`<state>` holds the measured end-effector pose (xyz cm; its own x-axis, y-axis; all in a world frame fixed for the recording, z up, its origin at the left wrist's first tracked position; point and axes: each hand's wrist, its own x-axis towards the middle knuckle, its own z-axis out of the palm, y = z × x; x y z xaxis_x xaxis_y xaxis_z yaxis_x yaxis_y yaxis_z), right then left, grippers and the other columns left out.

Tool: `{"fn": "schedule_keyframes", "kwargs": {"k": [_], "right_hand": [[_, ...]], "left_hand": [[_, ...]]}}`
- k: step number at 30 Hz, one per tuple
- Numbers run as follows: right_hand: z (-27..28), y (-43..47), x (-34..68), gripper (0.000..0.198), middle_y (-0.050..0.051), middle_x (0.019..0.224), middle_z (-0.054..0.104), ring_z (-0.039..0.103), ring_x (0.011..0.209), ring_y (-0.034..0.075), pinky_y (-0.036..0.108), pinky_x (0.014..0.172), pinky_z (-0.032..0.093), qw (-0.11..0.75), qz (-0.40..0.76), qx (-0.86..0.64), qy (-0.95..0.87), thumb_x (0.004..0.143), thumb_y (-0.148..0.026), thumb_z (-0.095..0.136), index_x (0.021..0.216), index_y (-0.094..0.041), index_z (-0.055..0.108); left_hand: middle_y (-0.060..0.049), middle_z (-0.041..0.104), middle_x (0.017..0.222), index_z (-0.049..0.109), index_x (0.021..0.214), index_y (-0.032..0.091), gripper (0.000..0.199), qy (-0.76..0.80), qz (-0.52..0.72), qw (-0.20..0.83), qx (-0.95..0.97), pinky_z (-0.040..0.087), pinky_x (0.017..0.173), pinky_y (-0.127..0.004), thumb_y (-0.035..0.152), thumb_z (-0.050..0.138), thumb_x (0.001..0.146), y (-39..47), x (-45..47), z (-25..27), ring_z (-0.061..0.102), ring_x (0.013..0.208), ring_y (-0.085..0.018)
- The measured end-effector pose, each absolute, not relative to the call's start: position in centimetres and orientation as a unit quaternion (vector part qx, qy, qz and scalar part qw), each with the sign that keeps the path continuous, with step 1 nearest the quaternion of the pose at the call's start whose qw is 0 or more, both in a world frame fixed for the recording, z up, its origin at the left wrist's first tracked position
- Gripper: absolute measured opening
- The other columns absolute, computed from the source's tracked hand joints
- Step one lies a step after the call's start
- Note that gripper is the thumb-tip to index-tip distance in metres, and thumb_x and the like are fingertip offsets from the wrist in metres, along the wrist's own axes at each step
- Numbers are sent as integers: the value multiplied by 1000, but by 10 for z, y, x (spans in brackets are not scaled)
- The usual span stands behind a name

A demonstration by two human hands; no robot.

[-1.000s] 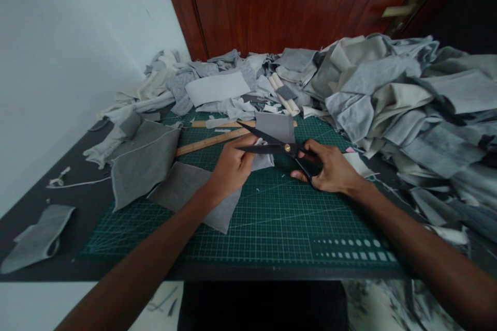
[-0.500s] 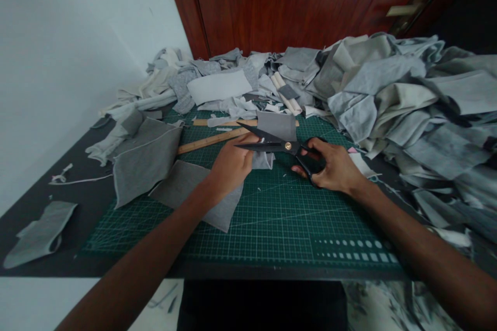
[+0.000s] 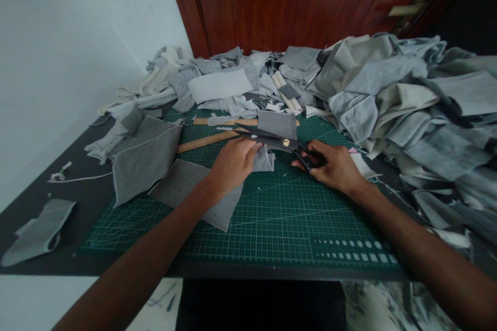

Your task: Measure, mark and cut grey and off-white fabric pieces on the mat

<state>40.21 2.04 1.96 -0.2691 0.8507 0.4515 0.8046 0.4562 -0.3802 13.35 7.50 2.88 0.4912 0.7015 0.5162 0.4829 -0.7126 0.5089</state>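
Observation:
My right hand is closed around the handles of black scissors, whose blades point left and lie nearly together just above my left hand. My left hand has its fingers pinched on a small grey fabric piece; a pale bit shows at the fingertips, by the blades. A flat grey fabric rectangle lies behind the scissors. Under my left wrist is a larger grey fabric piece, and more grey fabric lies to the left of it.
A green cutting mat covers the table's middle. A wooden ruler lies slanted on it, with another ruler behind. Fabric scraps line the back, and a tall fabric heap stands at right. A folded grey piece lies front left.
The scissors' blades have come closer together and moved slightly up, with my right fingers closing on the handles. My left hand stays at nearly the same spot on the fabric.

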Motion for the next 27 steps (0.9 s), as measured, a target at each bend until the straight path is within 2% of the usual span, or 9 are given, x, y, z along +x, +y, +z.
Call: {"fn": "schedule_keyframes", "kwargs": {"k": [4, 9, 11, 14, 17, 19, 22, 27], "right_hand": [[22, 20, 401, 36, -1, 64, 61, 52, 49, 14, 26, 49, 36, 337, 27, -530, -778, 89, -55, 69, 80, -24, 53], [26, 20, 399, 37, 0, 69, 62, 55, 53, 15, 27, 52, 40, 338, 25, -539, -771, 83, -55, 72, 84, -24, 52], [26, 20, 399, 37, 0, 69, 63, 56, 54, 16, 28, 53, 40, 333, 21, -540, -773, 83, -54, 72, 84, -24, 51], [27, 20, 400, 35, 0, 69, 63, 58, 55, 17, 28, 53, 41, 328, 11, -537, -777, 83, -53, 72, 85, -24, 51], [26, 20, 402, 35, 1, 71, 65, 60, 56, 17, 28, 53, 41, 320, 2, -534, -782, 82, -51, 73, 87, -24, 52], [25, 20, 404, 34, 1, 74, 67, 61, 58, 18, 28, 53, 42, 315, -6, -532, -785, 81, -50, 74, 88, -24, 53], [24, 20, 406, 34, 2, 76, 68, 63, 59, 18, 27, 54, 43, 309, -22, -529, -790, 81, -49, 74, 90, -24, 54], [23, 20, 407, 33, 3, 80, 71, 67, 64, 20, 28, 56, 45, 309, -42, -520, -795, 83, -48, 73, 94, -23, 56]], "left_hand": [[-3, 67, 74, 62, 79, 19, 30, 345, 371, 176, 844, 51, 73, -30, 25, 46, 104, 71, 135, 34, 64, 71, -18], [-6, 74, 106, 65, 106, 19, 14, 336, 440, 226, 802, 53, 92, -34, 24, 53, 102, 72, 137, 35, 69, 101, -21], [-6, 74, 106, 65, 107, 19, 11, 343, 462, 244, 781, 55, 90, -34, 24, 58, 99, 73, 138, 34, 70, 100, -21], [-2, 73, 92, 67, 104, 20, 10, 356, 464, 309, 750, 57, 67, -28, 25, 64, 96, 73, 137, 33, 67, 73, -16], [3, 66, 73, 69, 100, 21, 12, 358, 448, 400, 715, 44, 42, -24, 30, 69, 92, 71, 137, 33, 51, 45, -10], [5, 57, 61, 68, 84, 20, 15, 354, 445, 437, 696, 38, 38, -23, 34, 70, 91, 72, 137, 32, 45, 41, -9], [4, 55, 58, 61, 66, 20, 32, 338, 491, 439, 673, 42, 47, -24, 38, 67, 92, 75, 138, 32, 52, 51, -11], [2, 60, 71, 65, 74, 22, 27, 290, 547, 400, 676, 48, 68, -27, 40, 66, 94, 78, 140, 38, 58, 70, -15]]}}
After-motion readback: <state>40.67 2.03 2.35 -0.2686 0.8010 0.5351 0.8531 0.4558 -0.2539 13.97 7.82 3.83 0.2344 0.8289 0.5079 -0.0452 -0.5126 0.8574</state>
